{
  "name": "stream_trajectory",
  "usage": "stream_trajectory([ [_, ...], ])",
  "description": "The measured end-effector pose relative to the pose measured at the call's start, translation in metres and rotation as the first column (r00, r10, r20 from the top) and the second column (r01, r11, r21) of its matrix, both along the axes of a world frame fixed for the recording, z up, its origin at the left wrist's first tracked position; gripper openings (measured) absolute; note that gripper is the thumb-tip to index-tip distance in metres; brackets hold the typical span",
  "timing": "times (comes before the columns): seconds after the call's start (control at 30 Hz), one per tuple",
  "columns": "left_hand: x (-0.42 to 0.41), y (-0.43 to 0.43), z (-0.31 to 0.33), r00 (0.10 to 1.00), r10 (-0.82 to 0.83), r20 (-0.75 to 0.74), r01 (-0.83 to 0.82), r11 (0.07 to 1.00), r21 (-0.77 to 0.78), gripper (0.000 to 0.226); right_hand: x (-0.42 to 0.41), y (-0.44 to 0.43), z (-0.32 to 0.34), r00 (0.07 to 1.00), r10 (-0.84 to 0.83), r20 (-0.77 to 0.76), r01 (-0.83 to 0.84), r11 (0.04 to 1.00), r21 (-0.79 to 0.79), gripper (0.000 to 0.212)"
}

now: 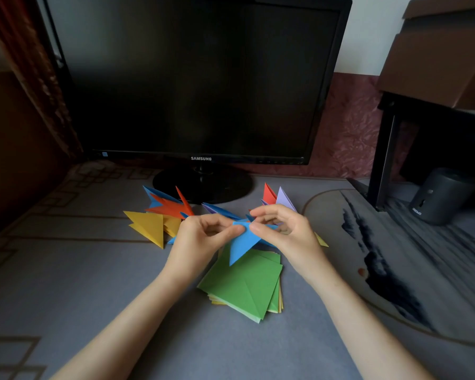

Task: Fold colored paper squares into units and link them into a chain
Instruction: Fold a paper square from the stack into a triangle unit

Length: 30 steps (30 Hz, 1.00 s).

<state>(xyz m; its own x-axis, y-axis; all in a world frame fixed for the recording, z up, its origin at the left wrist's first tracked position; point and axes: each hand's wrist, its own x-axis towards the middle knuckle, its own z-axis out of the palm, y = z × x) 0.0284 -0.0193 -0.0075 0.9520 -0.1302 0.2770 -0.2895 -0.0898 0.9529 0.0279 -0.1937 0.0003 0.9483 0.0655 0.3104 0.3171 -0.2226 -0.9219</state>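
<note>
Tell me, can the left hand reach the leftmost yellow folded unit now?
Probably yes: the yellow folded unit lies uncovered near the left hand, with nothing between them. But that hand pinches the blue unit and must release it first.

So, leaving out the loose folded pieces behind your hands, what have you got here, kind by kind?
Monitor: 1
Small dark speaker: 1
Black rack: 1
Brown box: 1
Stack of flat paper squares: 1
Folded blue unit, pinched by left hand and right hand: 1
Total: 6
</note>
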Motion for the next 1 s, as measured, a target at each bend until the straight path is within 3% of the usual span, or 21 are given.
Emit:
stream_trajectory([
  [0.13,-0.0024,-0.0017,-0.0007,0.994,-0.018,0.111,0.000,0.987,0.163,0.003,-0.0003,0.0008,-0.0023,0.999,0.011,0.033,-0.009,0.998,-0.059,0.011],
  [0.4,-0.0025,-0.0003,0.0000,0.988,-0.017,0.154,-0.023,0.967,0.253,0.004,0.0000,0.0005,-0.0056,0.998,0.047,0.045,-0.042,0.993,-0.108,0.009],
  [0.63,-0.0001,-0.0044,-0.0017,0.997,-0.046,-0.060,0.051,0.995,0.091,0.009,0.0013,0.0028,-0.0017,0.995,-0.044,0.086,0.042,0.999,0.027,0.016],
  [0.73,-0.0010,-0.0054,-0.0006,0.995,-0.067,-0.078,0.074,0.994,0.082,0.011,0.0020,0.0013,-0.0015,0.994,-0.067,0.087,0.064,0.997,0.033,0.015],
  [1.0,-0.0015,-0.0014,0.0000,0.997,-0.074,-0.006,0.073,0.956,0.285,0.006,-0.0028,-0.0016,0.0040,0.998,0.050,0.045,-0.047,0.996,-0.077,0.010],
])
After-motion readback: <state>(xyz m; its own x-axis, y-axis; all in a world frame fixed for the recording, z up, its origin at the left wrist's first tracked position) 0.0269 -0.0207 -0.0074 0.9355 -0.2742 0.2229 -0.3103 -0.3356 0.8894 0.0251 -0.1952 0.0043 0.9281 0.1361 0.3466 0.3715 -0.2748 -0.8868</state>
